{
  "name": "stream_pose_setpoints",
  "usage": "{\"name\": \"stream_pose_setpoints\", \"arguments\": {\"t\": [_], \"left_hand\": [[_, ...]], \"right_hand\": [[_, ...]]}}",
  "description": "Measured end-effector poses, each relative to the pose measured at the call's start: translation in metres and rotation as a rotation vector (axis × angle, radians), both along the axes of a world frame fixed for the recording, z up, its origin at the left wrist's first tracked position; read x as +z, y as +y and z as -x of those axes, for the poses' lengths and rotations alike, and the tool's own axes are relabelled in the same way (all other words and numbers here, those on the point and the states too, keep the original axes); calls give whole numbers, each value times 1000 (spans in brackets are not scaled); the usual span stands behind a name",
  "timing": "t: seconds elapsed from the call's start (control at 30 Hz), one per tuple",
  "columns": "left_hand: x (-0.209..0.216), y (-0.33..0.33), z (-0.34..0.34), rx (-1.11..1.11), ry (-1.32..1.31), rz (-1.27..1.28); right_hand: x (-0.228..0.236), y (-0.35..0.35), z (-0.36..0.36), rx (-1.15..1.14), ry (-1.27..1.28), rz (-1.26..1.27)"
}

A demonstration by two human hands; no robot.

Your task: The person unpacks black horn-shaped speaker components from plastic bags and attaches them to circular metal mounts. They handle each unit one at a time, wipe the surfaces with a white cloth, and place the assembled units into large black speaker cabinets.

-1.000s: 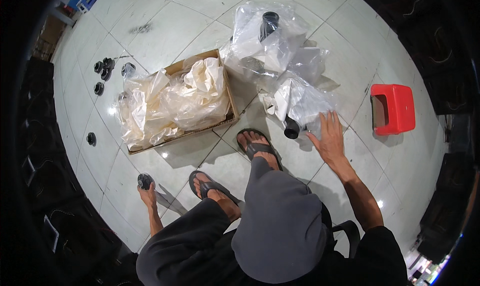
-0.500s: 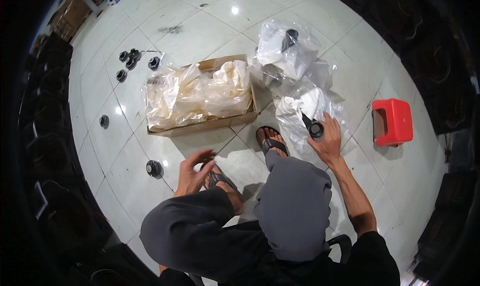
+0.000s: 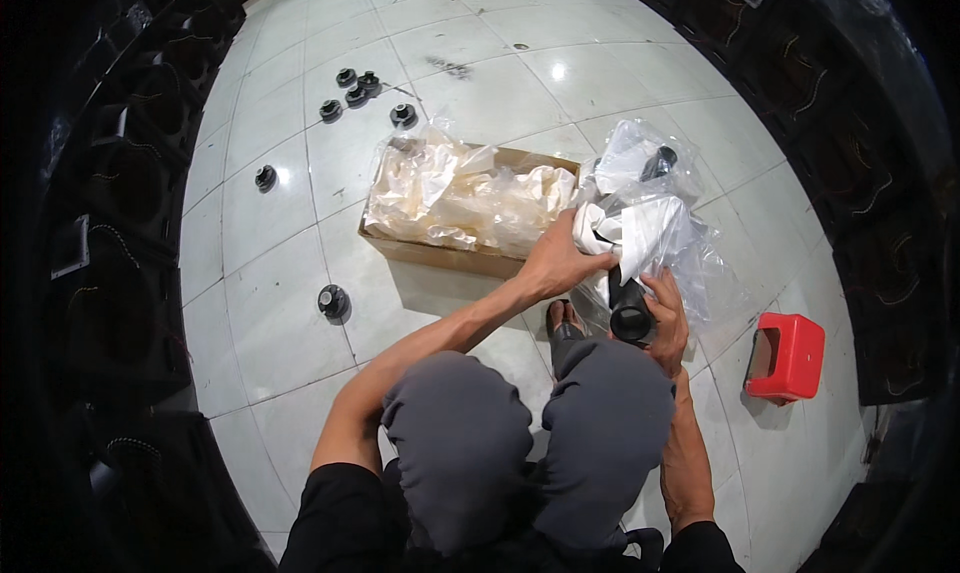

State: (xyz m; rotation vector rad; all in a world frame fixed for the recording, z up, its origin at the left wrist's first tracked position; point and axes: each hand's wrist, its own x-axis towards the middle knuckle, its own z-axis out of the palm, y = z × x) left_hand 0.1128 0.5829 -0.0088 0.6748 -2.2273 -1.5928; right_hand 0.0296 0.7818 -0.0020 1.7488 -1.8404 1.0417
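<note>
A black tube-shaped part with a round end [image 3: 630,318] stands out of white sheet wrapping [image 3: 642,235], just in front of my knees. My right hand [image 3: 668,321] curls round its right side, gripping it. From the left, my left hand [image 3: 560,261] reaches across, its fingers closed on the white wrapping near the part's upper end. Clear plastic [image 3: 705,273] lies crumpled around and behind the part. Past my left hand is an open cardboard box [image 3: 440,257] filled with cream-coloured and clear wrapping [image 3: 450,198]. Another black part [image 3: 660,161] shows in a plastic bag behind.
A red plastic stool [image 3: 800,358] lies on its side to the right. Several black round ribbed parts sit on the tiled floor at left, the closest [image 3: 333,301] near my left arm. Rows of black cabinets [image 3: 830,123] line both sides.
My left hand has moved from beside my left foot over to the white wrapping and closed on it. My right hand has brought the black part nearer to me. My knees have come together.
</note>
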Motion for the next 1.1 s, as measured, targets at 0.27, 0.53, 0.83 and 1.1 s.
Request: {"name": "stream_pose_setpoints", "arguments": {"t": [0.27,0.53,0.83,1.1], "left_hand": [[-20,-2,-29,358,212,-387],[-48,-24,-31,390,438,-1247],[-7,4,-43,229,282,-353],[-12,8,-34,-265,176,-371]], "right_hand": [[2,-24,-1,-173,-801,-27],[7,-42,7,-237,-1155,180],[-7,-56,13,-195,-1268,518],[-19,-47,32,-299,-1533,564]]}}
